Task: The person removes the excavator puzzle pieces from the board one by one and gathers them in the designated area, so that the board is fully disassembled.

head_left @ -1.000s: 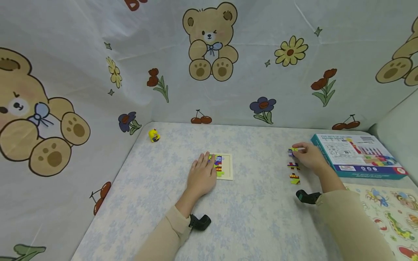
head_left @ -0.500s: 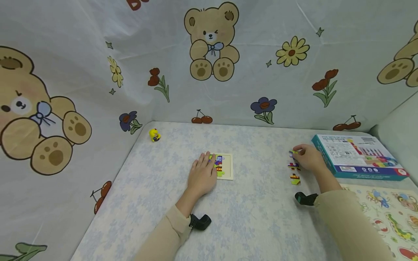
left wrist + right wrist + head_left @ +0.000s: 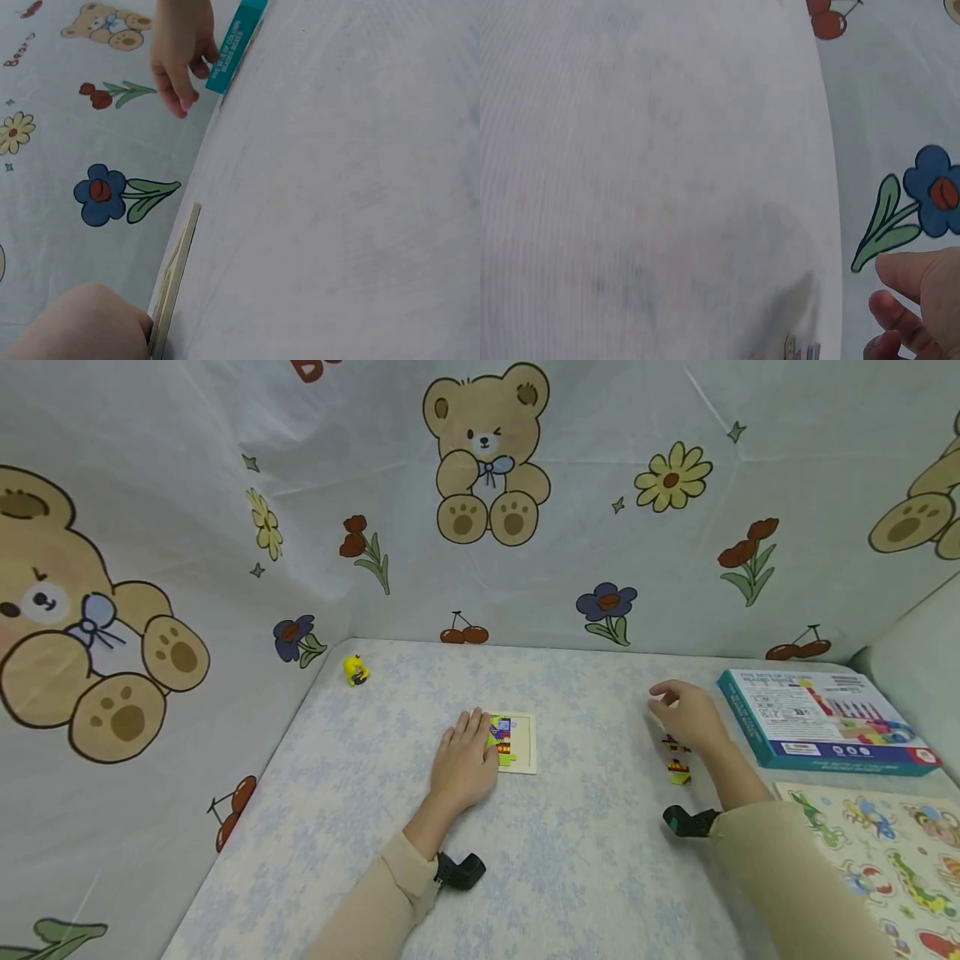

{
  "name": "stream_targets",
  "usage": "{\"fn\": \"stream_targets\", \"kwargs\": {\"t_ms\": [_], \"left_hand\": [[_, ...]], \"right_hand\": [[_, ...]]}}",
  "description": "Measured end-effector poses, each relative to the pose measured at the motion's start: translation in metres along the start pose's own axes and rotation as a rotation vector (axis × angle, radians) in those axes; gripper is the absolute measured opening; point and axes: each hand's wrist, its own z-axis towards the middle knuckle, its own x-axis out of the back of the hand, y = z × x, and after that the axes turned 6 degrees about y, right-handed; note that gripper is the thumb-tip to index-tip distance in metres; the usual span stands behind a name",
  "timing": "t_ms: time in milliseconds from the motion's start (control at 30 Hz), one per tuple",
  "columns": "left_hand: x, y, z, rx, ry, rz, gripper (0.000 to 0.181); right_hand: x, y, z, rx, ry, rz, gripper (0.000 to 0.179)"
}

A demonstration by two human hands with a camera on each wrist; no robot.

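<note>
My left hand (image 3: 465, 762) lies with straight fingers over the left part of a small pale wooden puzzle board (image 3: 530, 747). Colourful jigsaw pieces (image 3: 503, 742) show inside its frame, and the rest is hidden under the hand. In the left wrist view the board's thin edge (image 3: 177, 274) runs beside that hand. My right hand (image 3: 688, 718) hovers at the right over loose jigsaw pieces, thumb and fingers apart and nothing seen between them. A red and purple piece (image 3: 672, 744) and a yellow-green one (image 3: 679, 777) show below it. In the right wrist view several pieces (image 3: 799, 350) peek in at the bottom edge.
A teal and white toy box (image 3: 832, 718) lies to the right of the right hand. In front of it is a board with printed insects (image 3: 900, 860). A small yellow figurine (image 3: 356, 670) stands at the far left corner, near the bear-print cloth (image 3: 405, 485).
My right hand has let go of the uppermost loose piece and risen slightly up and to the left, its fingers parting. The left hand stays on the board.
</note>
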Motion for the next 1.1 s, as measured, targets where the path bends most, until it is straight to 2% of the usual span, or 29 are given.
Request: {"fn": "stream_targets", "kwargs": {"t_ms": [167, 367, 633, 867, 1100], "left_hand": [[0.001, 0.0, 0.0, 0.013, 0.004, -0.018, 0.061], [0.002, 0.0, -0.001, 0.023, 0.031, -0.016, 0.062], [0.0, -0.002, 0.0, 0.104, 0.081, -0.011, 0.067], [0.001, 0.0, 0.0, 0.13, 0.086, 0.001, 0.067], [0.003, 0.001, 0.0, 0.127, 0.069, 0.027, 0.067]], "right_hand": [[-0.013, -0.031, -0.002, 0.074, 0.033, 0.072, 0.035], [-0.035, -0.062, -0.003, 0.131, 0.022, 0.131, 0.033], [-0.073, -0.099, -0.007, 0.131, -0.037, 0.163, 0.032], [-0.097, -0.121, -0.008, 0.134, -0.089, 0.173, 0.031], [-0.112, -0.13, -0.008, 0.141, -0.116, 0.174, 0.026]]}}
